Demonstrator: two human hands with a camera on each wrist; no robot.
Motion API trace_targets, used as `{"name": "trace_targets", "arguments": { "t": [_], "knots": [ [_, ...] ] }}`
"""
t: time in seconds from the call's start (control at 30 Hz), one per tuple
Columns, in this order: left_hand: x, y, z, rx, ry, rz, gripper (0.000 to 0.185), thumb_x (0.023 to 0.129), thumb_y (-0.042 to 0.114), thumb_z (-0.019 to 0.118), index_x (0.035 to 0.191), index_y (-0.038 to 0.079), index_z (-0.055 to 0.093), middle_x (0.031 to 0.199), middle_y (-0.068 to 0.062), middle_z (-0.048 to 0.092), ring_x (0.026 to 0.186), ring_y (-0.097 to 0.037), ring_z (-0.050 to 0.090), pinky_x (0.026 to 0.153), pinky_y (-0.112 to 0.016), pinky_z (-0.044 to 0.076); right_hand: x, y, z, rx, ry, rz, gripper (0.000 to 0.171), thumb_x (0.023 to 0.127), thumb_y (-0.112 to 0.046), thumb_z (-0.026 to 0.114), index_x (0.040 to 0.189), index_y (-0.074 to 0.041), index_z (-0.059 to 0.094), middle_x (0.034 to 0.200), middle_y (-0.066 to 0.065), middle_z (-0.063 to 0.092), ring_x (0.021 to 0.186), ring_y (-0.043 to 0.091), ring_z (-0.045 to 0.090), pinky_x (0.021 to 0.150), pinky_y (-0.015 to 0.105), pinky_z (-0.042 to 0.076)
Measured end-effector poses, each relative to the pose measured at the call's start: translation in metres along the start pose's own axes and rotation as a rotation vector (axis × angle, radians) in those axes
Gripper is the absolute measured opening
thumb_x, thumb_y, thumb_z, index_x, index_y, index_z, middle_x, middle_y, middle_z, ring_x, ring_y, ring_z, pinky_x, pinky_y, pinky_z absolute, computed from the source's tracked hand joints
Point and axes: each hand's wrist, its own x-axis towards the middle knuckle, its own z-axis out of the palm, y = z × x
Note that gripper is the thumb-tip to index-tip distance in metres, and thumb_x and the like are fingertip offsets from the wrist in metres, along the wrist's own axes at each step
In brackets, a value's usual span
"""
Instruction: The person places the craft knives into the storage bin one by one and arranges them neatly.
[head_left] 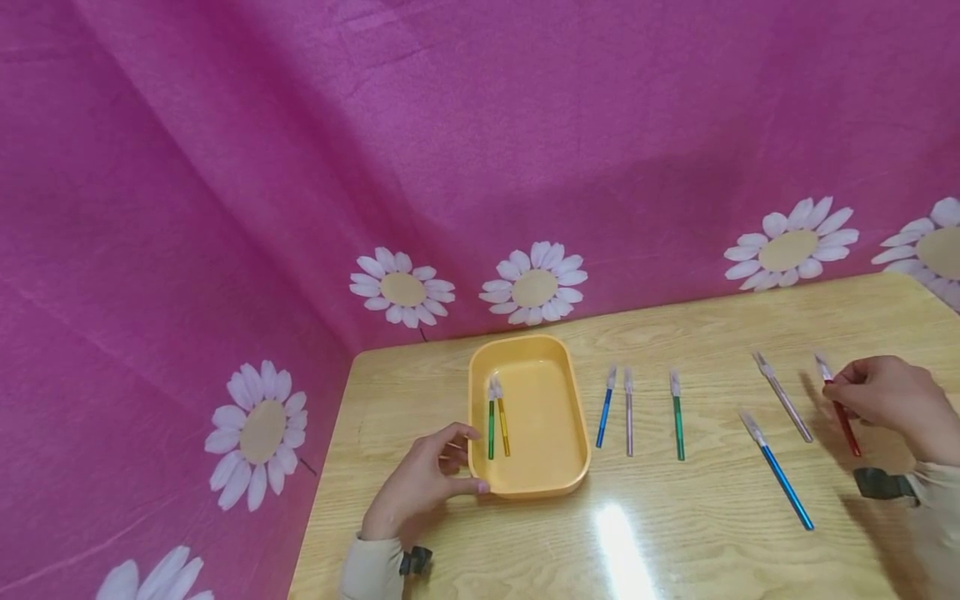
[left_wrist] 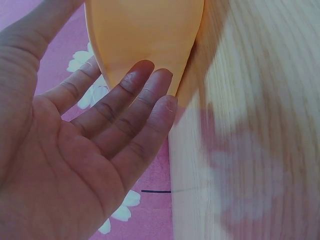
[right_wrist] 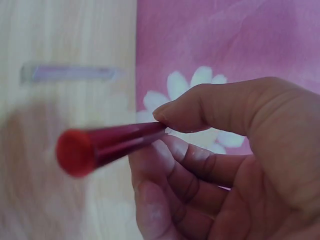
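My right hand [head_left: 892, 400] pinches a red craft knife [head_left: 845, 421] with a clear cap between thumb and fingers, at the table's right side. In the right wrist view the red butt end of its handle points toward the camera. The left hand [head_left: 423, 475] touches the left side and near corner of a yellow tray [head_left: 581, 433], its fingers fairly straight against the outer wall in the left wrist view. Inside the tray lie a green craft knife [head_left: 491, 429] and a gold craft knife [head_left: 503, 425], side by side at the left.
Between tray and right hand lie a blue knife [head_left: 604, 412], a pale pink knife [head_left: 629, 417], a green knife [head_left: 678, 421], another pale pink knife [head_left: 786, 400] and a longer blue knife [head_left: 782, 479]. A pink flowered cloth [head_left: 637, 167] hangs behind the wooden table [head_left: 525, 542].
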Motion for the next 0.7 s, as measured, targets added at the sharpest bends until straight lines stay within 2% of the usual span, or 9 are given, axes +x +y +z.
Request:
{"name": "trace_targets", "arguments": {
  "t": [0.27,0.43,0.57,0.7],
  "knots": [
    [0.000,-0.001,0.000,0.008,0.001,0.012,0.059,0.081,0.033,0.091,0.131,0.019,0.063,0.117,-0.001,0.074,0.104,-0.020,0.069,0.097,-0.045,0.057,0.010,-0.039,0.005,0.018,-0.029,-0.074,0.027,0.094,-0.023,0.066,0.086,0.002,0.072,0.075,0.003,0.070,0.070,0.018,0.062,0.059,0.032,0.049],
    [-0.001,-0.002,0.001,0.010,0.002,0.015,0.059,0.081,0.033,0.091,0.131,0.019,0.063,0.117,0.000,0.074,0.103,-0.018,0.069,0.097,-0.045,0.058,0.014,-0.065,0.010,0.051,-0.054,-0.127,0.027,0.095,-0.024,0.068,0.094,0.003,0.071,0.075,0.001,0.070,0.070,0.017,0.065,0.060,0.031,0.050],
    [-0.001,-0.001,0.001,0.014,0.003,0.007,0.059,0.081,0.033,0.091,0.131,0.020,0.063,0.118,0.001,0.074,0.104,-0.017,0.068,0.098,-0.044,0.058,0.018,-0.088,0.014,0.048,-0.055,-0.174,0.026,0.095,-0.023,0.068,0.095,0.002,0.071,0.073,0.001,0.070,0.068,0.017,0.064,0.060,0.031,0.049],
    [-0.001,0.000,0.001,0.016,0.006,-0.018,0.059,0.081,0.035,0.091,0.132,0.022,0.063,0.117,0.003,0.073,0.105,-0.018,0.068,0.099,-0.043,0.057,0.021,-0.111,0.018,0.077,-0.064,-0.192,0.023,0.095,-0.021,0.068,0.095,0.002,0.070,0.073,0.001,0.072,0.067,0.016,0.067,0.058,0.030,0.052]
  ]
}}
